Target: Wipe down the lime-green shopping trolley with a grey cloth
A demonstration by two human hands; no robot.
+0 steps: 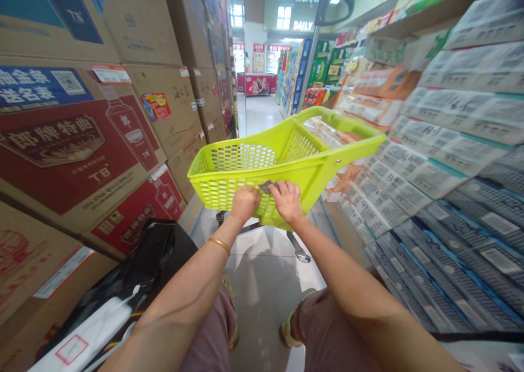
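Note:
A lime-green shopping cart (pixel 262 174) with a perforated basket stands crosswise before me, its handle end to the right. Both hands are raised close to its near side wall. Between them is a small, crumpled grey piece (pixel 267 186), perhaps cloth or film; its kind is unclear. My left hand (pixel 244 203), with a gold bracelet (pixel 219 245) on the wrist, is closed at the piece's left end. My right hand (pixel 288 200) pinches its right end with bent fingers. Whether either hand touches the cart wall cannot be told.
Stacked cartons (pixel 73 159) line the left side, with a black plastic bag (pixel 158 257) and a white strip-like object (pixel 85 334) at their foot. Packaged goods (pixel 458 143) fill the right shelves. A cart wheel (pixel 302 256) rests on the tiled floor (pixel 262 290). A grey pole (pixel 313 50) rises beyond.

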